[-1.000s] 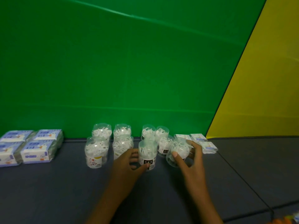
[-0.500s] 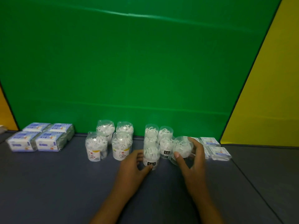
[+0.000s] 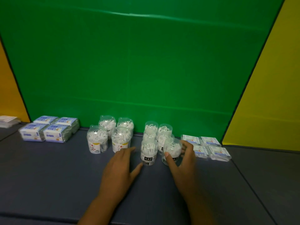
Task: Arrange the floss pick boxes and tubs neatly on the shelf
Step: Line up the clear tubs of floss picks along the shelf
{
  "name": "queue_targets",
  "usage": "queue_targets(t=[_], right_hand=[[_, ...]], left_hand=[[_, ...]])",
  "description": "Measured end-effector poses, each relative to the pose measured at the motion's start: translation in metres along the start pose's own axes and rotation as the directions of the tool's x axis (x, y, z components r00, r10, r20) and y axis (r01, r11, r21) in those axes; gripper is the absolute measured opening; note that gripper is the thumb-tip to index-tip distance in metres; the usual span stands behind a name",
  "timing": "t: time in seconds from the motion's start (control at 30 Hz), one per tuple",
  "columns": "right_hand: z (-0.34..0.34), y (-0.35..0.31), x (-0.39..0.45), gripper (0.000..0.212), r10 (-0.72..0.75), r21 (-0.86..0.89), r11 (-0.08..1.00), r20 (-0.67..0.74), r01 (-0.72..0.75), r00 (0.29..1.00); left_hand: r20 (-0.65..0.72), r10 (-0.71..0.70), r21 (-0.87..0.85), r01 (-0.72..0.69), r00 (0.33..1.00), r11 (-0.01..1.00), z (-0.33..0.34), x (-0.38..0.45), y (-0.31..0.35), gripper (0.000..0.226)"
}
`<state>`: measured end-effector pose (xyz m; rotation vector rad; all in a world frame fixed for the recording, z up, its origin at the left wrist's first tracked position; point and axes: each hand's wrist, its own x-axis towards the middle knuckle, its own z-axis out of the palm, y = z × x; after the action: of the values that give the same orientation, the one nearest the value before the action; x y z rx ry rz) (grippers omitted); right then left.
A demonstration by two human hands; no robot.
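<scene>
The right hand [image 3: 183, 159] grasps a small clear tub [image 3: 172, 151] of floss picks, thumb on its near side and fingers curled round its far side. The tub leans slightly and stands at the right end of the small-tub cluster, near the back edge of the shelf [image 3: 48, 176]; whether its base rests fully on the shelf cannot be told. The left hand [image 3: 120, 166] lies released, fingers spread, with its thumb just beside the base of the front black-label tub [image 3: 148, 153]; it holds nothing.

Layout along the back edge, left to right:
- four wrapped boxes [image 3: 48, 129] in a block near the back left corner;
- four larger tubs [image 3: 110, 135] in two rows;
- the small tubs [image 3: 156, 132];
- four flat packets [image 3: 206, 146], just beside the right hand.

Step in hand, as judged: seating the grasped tub in line beside the front black-label tub.

The next move calls for standing the tub upright with its label forward, closing the gap to its neighbour without knocking the tubs behind. The light tubs probably tip easily, so release should be gentle.
</scene>
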<state>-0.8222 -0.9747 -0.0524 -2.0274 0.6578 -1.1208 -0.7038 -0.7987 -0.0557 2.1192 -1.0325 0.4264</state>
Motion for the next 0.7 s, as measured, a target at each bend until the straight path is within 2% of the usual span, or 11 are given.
queue_targets(t=[0.1, 0.27, 0.43, 0.7], right_hand=[[0.001, 0.002, 0.0, 0.058, -0.001, -0.015, 1.0, 0.034, 0.001, 0.999], [0.003, 0.007, 0.001, 0.056, 0.028, 0.011, 0.999, 0.114, -0.03, 0.993], [0.003, 0.008, 0.0, 0.053, 0.017, -0.003, 1.0, 0.126, -0.017, 0.992], [0.001, 0.004, -0.003, 0.051, 0.017, -0.031, 0.999, 0.127, -0.013, 0.992]], left_hand=[[-0.009, 0.034, 0.199, -0.032, 0.999, 0.98, -0.011, -0.005, 0.0, 0.053], [0.004, 0.019, 0.32, -0.019, 1.0, 0.947, -0.014, -0.014, -0.011, 0.053], [0.041, 0.025, 0.353, -0.038, 0.999, 0.935, -0.01, -0.012, -0.008, 0.05], [0.046, -0.004, 0.287, -0.009, 0.999, 0.958, -0.016, -0.011, -0.003, 0.042]])
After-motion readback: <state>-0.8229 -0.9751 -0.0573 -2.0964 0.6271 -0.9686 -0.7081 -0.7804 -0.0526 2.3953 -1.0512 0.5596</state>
